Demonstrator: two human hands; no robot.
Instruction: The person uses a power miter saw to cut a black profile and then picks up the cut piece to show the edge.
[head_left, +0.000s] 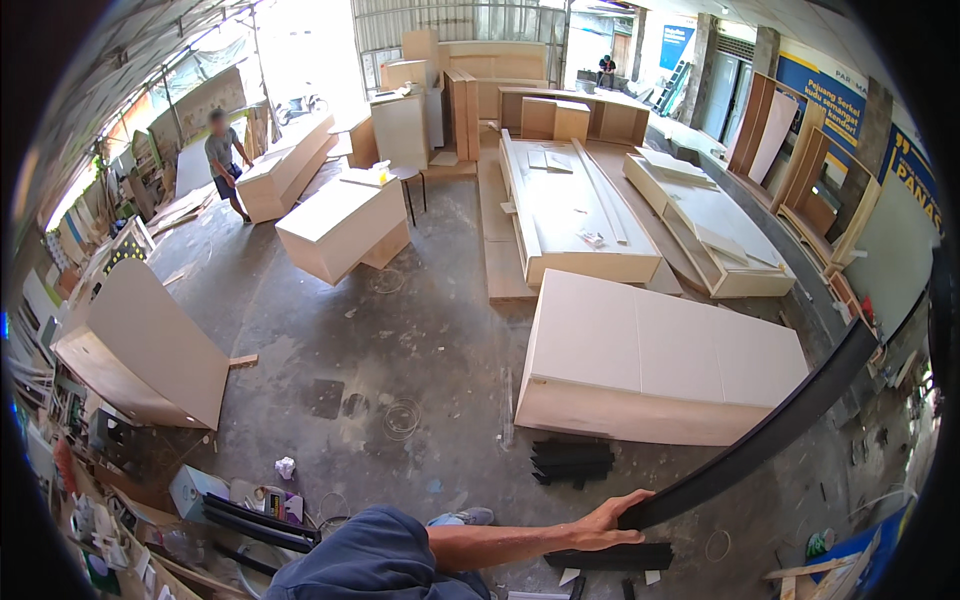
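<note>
Standing at your far left is a curved cabinet [150, 350], with black strips [262, 522] nearer you, and toward the middle a black stack [572, 460] lies on the floor [345, 335] in front of a pale box [675, 350]. Your left grip [605, 522] pinches the near end of a long black board [750, 458], which runs away to the right past the box's near corner; your right grip is out of view, so its state cannot be told.
</note>
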